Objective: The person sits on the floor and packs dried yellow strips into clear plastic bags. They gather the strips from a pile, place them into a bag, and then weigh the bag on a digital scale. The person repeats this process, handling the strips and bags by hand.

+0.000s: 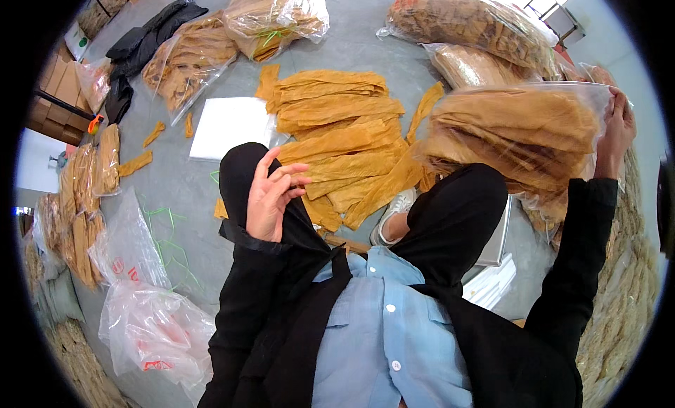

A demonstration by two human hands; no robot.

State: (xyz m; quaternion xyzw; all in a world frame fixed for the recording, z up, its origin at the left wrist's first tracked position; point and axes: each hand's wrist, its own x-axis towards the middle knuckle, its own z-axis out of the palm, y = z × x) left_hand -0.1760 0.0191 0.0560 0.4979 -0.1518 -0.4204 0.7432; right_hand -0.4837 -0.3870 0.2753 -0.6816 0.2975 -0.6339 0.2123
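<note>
My right hand (616, 130) is raised at the far right, its fingers closed on the edge of a clear plastic bag (513, 130). The bag bulges with folded, wrinkled brown sheets and leans beside my right knee. Over my left knee, my left hand (271, 204) hovers with its fingers apart and slightly bent, nothing in them. Between and beyond my knees lies a spread of flat yellow-brown dried strips (341, 137), overlapping in rows on the grey floor. What exactly the strips are I cannot tell.
Filled clear bags (467, 25) lie at the far right, and another stuffed bag (278, 21) at the far middle. A white board (232, 129) sits left of the strips. Crumpled plastic bags (158, 331) and green ties (165, 243) are at the left.
</note>
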